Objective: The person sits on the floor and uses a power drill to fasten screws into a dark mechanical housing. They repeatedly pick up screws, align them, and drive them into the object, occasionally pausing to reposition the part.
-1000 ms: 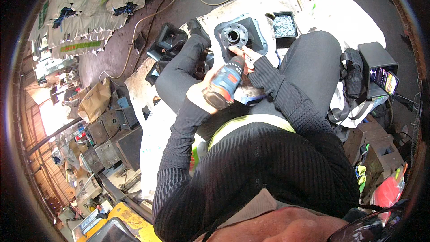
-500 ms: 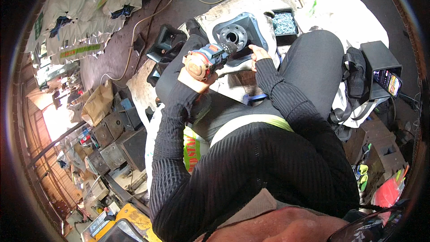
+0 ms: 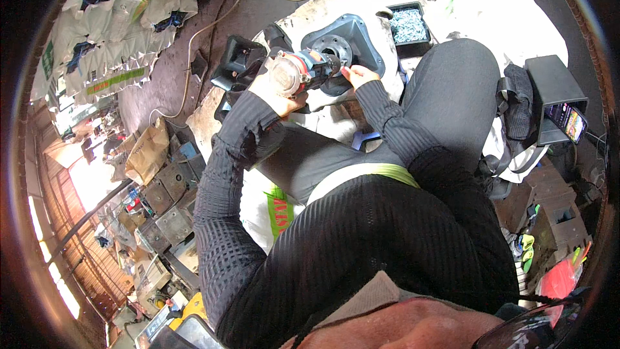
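Note:
A cordless drill (image 3: 311,68), blue with a red and tan rear end, is gripped in my left hand (image 3: 276,95). Its chuck points right, over a blue-grey square-flanged part (image 3: 368,39) with a round, holed collar in its middle. My right hand (image 3: 360,76) is at the near edge of that part, close to the drill's tip. Thumb and forefinger are pinched together there; what they hold, if anything, is too small to make out. The tip of the drill is partly hidden against the dark collar.
A black bin (image 3: 416,47) of small pale-blue metal pieces sits beyond my right knee. More black moulded parts (image 3: 239,61) lie to the left. A phone (image 3: 567,121) rests in a black box (image 3: 557,81) at right. Hoses (image 3: 223,19) cross the floor near stacked wrapped bags (image 3: 123,58).
My right hand has moved left and slightly down, closer to the drill's tip, its fingers now pinched. The drill has swung a little, and the left elbow has shifted outward.

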The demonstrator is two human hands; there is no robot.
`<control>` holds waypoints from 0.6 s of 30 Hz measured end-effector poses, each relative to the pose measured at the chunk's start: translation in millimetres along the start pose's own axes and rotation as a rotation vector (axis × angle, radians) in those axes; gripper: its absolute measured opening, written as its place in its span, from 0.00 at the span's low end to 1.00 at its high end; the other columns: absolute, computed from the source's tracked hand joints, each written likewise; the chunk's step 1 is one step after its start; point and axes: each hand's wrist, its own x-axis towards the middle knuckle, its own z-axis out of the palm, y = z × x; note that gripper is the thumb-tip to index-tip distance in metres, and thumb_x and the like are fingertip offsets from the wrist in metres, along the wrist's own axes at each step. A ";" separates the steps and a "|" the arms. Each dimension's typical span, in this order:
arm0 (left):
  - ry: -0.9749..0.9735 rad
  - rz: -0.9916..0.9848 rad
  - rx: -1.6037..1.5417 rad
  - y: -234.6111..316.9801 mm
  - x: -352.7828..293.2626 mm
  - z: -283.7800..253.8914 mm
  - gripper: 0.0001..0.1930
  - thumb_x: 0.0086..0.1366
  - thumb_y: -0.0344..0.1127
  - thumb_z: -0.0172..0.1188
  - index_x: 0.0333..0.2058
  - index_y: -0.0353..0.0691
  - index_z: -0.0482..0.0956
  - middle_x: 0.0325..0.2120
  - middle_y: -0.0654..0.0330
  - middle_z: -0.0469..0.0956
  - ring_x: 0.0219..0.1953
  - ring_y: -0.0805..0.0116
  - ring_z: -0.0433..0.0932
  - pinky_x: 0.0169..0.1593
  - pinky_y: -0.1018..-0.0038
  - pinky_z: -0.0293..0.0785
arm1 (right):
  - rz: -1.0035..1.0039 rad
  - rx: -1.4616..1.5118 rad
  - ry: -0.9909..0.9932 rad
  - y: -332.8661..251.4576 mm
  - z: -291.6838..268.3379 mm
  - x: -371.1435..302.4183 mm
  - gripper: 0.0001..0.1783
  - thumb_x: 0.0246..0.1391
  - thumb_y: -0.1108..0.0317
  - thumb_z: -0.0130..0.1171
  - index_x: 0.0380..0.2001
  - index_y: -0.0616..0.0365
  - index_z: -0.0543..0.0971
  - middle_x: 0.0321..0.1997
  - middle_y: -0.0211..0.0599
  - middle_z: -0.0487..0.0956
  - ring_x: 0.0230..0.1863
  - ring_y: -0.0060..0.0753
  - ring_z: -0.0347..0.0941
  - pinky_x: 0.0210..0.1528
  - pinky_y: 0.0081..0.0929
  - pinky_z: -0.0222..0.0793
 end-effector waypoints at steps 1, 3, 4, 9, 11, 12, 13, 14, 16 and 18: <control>-0.016 0.040 0.051 1.3 1.5 -2.0 0.19 0.48 0.44 0.60 0.37 0.40 0.74 0.29 0.55 0.77 0.33 0.63 0.76 0.38 0.72 0.72 | -0.029 -0.082 0.014 3.3 1.0 0.4 0.18 0.46 0.54 0.59 0.21 0.61 0.74 0.14 0.32 0.69 0.18 0.19 0.61 0.22 0.22 0.58; -0.083 0.134 0.177 19.3 1.1 -22.2 0.18 0.48 0.43 0.60 0.36 0.40 0.74 0.30 0.55 0.77 0.35 0.63 0.76 0.41 0.71 0.72 | -0.063 -0.168 0.046 6.4 1.3 2.2 0.20 0.46 0.52 0.57 0.21 0.60 0.73 0.13 0.36 0.66 0.17 0.22 0.59 0.22 0.25 0.58; -0.081 0.121 0.173 17.8 1.9 -19.9 0.18 0.48 0.43 0.59 0.36 0.40 0.74 0.30 0.56 0.77 0.35 0.63 0.76 0.41 0.71 0.72 | -0.069 -0.174 0.055 7.1 1.7 1.9 0.21 0.46 0.51 0.57 0.21 0.60 0.72 0.13 0.37 0.65 0.16 0.23 0.59 0.22 0.26 0.57; -0.096 0.068 0.067 33.0 -0.2 -30.1 0.18 0.50 0.44 0.57 0.37 0.40 0.74 0.31 0.54 0.76 0.34 0.59 0.76 0.41 0.72 0.72 | -0.108 -0.172 0.081 14.7 4.3 5.9 0.21 0.47 0.50 0.56 0.20 0.60 0.71 0.14 0.40 0.66 0.16 0.29 0.59 0.22 0.29 0.58; -0.124 0.033 0.118 33.1 1.4 -29.5 0.19 0.50 0.45 0.57 0.39 0.41 0.73 0.34 0.53 0.75 0.36 0.58 0.75 0.42 0.71 0.71 | -0.130 -0.164 0.086 0.8 3.4 -3.5 0.21 0.46 0.51 0.56 0.21 0.60 0.71 0.14 0.41 0.67 0.16 0.31 0.60 0.23 0.29 0.58; -0.123 0.036 0.150 31.2 1.5 -26.5 0.21 0.49 0.46 0.57 0.40 0.41 0.73 0.36 0.53 0.74 0.37 0.58 0.75 0.43 0.71 0.71 | -0.113 -0.156 0.080 0.4 3.9 -4.2 0.20 0.46 0.51 0.56 0.21 0.61 0.71 0.15 0.42 0.67 0.16 0.31 0.60 0.23 0.29 0.59; -0.120 0.040 0.181 28.3 1.3 -22.0 0.22 0.49 0.46 0.58 0.41 0.41 0.72 0.38 0.53 0.74 0.38 0.58 0.74 0.44 0.71 0.70 | -0.098 -0.150 0.075 1.4 4.2 -3.6 0.20 0.46 0.52 0.56 0.22 0.61 0.71 0.15 0.42 0.68 0.16 0.32 0.60 0.23 0.30 0.59; -0.116 0.044 0.211 24.3 0.0 -15.6 0.23 0.49 0.47 0.58 0.42 0.41 0.72 0.39 0.53 0.73 0.39 0.58 0.74 0.45 0.71 0.70 | -0.082 -0.144 0.068 2.5 5.1 -3.4 0.20 0.46 0.52 0.56 0.22 0.61 0.72 0.16 0.42 0.68 0.16 0.32 0.60 0.23 0.30 0.59; -0.157 0.102 0.275 -2.3 9.8 10.3 0.25 0.48 0.48 0.58 0.44 0.41 0.71 0.42 0.52 0.72 0.41 0.58 0.73 0.47 0.70 0.68 | -0.089 -0.124 0.088 4.4 3.5 1.0 0.17 0.46 0.57 0.57 0.23 0.62 0.72 0.15 0.42 0.68 0.16 0.28 0.59 0.23 0.28 0.59; -0.289 0.143 0.334 -70.6 17.0 61.1 0.26 0.48 0.48 0.59 0.45 0.41 0.70 0.43 0.52 0.71 0.44 0.57 0.71 0.50 0.70 0.66 | -0.094 -0.070 0.042 -5.5 1.5 -8.4 0.16 0.46 0.58 0.58 0.23 0.63 0.72 0.15 0.42 0.68 0.16 0.25 0.59 0.22 0.27 0.58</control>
